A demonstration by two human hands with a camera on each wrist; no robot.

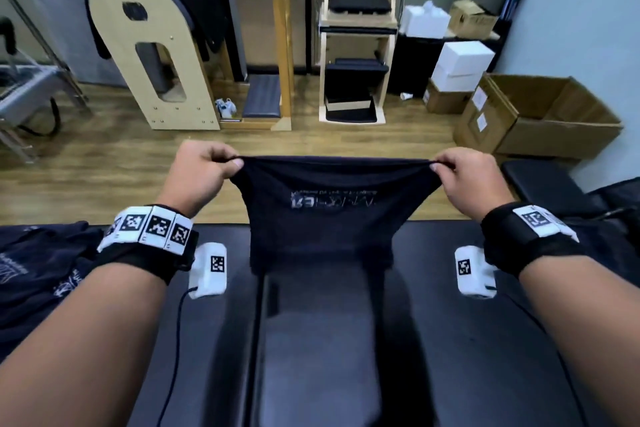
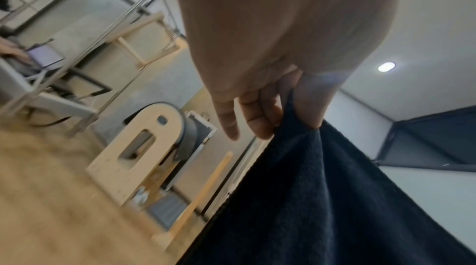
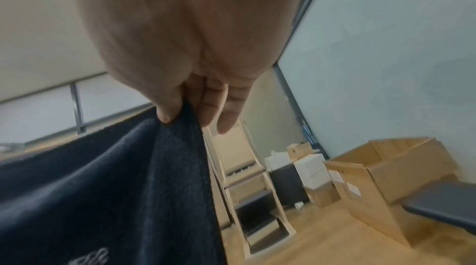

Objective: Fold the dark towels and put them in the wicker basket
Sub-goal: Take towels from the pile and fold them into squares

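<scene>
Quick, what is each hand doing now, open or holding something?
Left hand: closed, pinching the left top corner of the dark towel.
Right hand: closed, pinching the towel's right top corner.

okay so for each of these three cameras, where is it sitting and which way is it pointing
Head: worn on the head, looking forward and down at both hands stretching the dark towel over a black bench; forearms show.
Left wrist: under the left hand, facing along its fingers pinching the towel.
Right wrist: under the right hand, same way.
Shared: all three show the towel; head and right wrist show the cardboard box.
</scene>
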